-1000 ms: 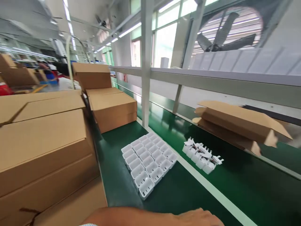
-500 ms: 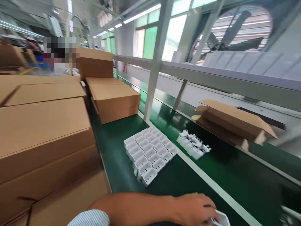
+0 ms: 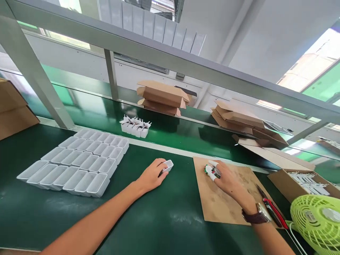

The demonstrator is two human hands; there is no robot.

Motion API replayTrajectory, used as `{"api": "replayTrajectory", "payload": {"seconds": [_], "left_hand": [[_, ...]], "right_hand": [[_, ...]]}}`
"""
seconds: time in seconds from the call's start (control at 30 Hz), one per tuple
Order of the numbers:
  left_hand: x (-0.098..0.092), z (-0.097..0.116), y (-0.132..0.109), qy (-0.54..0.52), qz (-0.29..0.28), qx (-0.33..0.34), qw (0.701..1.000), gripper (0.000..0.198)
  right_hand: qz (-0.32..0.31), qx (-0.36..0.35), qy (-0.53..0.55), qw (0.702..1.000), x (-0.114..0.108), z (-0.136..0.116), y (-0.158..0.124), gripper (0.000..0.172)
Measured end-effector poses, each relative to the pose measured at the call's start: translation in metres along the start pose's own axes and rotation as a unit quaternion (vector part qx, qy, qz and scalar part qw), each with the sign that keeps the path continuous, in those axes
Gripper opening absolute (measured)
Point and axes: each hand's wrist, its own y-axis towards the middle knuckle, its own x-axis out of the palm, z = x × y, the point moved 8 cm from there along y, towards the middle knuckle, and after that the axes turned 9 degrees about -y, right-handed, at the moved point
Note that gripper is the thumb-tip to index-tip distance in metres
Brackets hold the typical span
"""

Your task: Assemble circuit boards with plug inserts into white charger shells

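Note:
My left hand (image 3: pixel 152 175) is closed around a small white plastic box (image 3: pixel 168 165), an open-topped rectangular housing, at the middle of the green table. Over a brown cardboard sheet (image 3: pixel 212 205), my right hand (image 3: pixel 225 177) pinches a small green circuit board (image 3: pixel 206 170) with red and white parts; the fingers cover much of it. White covers sit on some right fingertips, and a watch (image 3: pixel 256 214) is on that wrist. Left of my left hand, rows of similar white boxes (image 3: pixel 71 159) stand close together, open side up.
Pliers with red and black handles (image 3: pixel 275 212) lie on the sheet's right side, near a lime-green fan (image 3: pixel 316 223). A carton of white parts (image 3: pixel 287 180) stands behind the fan. Filled white boxes (image 3: pixel 135 126) and flattened cartons (image 3: pixel 162 95) sit beyond the pale strip, under a metal rail (image 3: pixel 159 49).
My view has swung to the right, bringing my right hand, the cardboard sheet, pliers and fan into sight. The left hand still has a white box in it.

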Motion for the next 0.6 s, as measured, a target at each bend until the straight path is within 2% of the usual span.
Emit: {"api": "replayTrajectory", "payload": {"seconds": [0.07,0.13,0.2,0.3,0.4,0.5,0.6], "left_hand": [[-0.003,0.001,0.0,0.007,0.014,-0.006,1.0,0.013],[-0.007,0.003,-0.001,0.017,0.028,-0.009,0.999,0.016],[-0.012,0.003,-0.003,0.026,0.04,-0.013,0.999,0.019],[-0.02,0.002,-0.008,0.034,0.056,-0.019,0.998,0.021],[-0.024,-0.001,-0.01,0.021,0.065,-0.031,0.997,0.019],[-0.023,0.003,-0.007,0.031,0.061,-0.042,0.997,0.019],[-0.016,0.006,-0.003,0.073,0.042,-0.059,0.995,0.034]], "right_hand": [[-0.003,0.005,0.128,0.992,0.009,-0.024,0.001,0.036],[-0.034,-0.012,0.251,0.967,0.031,-0.052,0.007,0.036],[-0.05,-0.027,0.305,0.951,0.052,-0.074,0.017,0.034],[-0.025,-0.021,0.287,0.957,0.069,-0.084,0.032,0.032],[-0.018,-0.038,0.27,0.962,0.069,-0.087,0.037,0.03],[-0.025,-0.106,0.216,0.97,0.07,-0.093,0.029,0.033],[0.035,-0.141,0.132,0.981,0.08,-0.081,0.017,0.039]]}}
